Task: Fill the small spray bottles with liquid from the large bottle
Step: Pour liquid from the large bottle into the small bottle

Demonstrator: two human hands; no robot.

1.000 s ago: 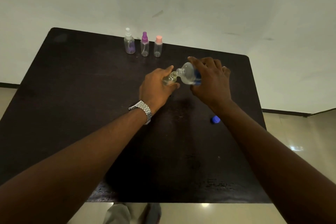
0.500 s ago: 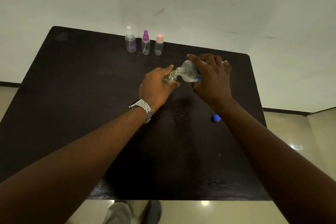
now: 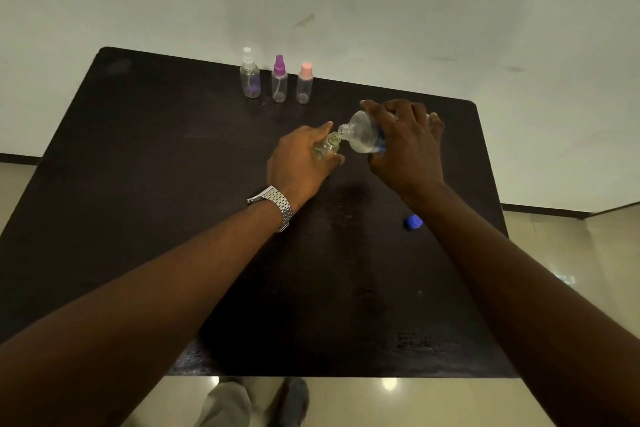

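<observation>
In the head view, the small bottle [image 3: 327, 146] is gripped at the middle of the table [image 3: 145, 163] by the left hand [image 3: 298, 163], fingers curled round its body. The large bottle [image 3: 363, 135] is held tilted by the right hand [image 3: 405, 146], fingers clamped over it from above, its open neck set at the small bottle's mouth. Against half a second ago, hardly anything is changed: both grips and the tilt are kept.

Dim lighting. Soft shadow noted at centre of table [image 3: 138, 184]; lamp glare recorded on floor [image 3: 389, 384] off table's near edge; wide-angle stretch there.
</observation>
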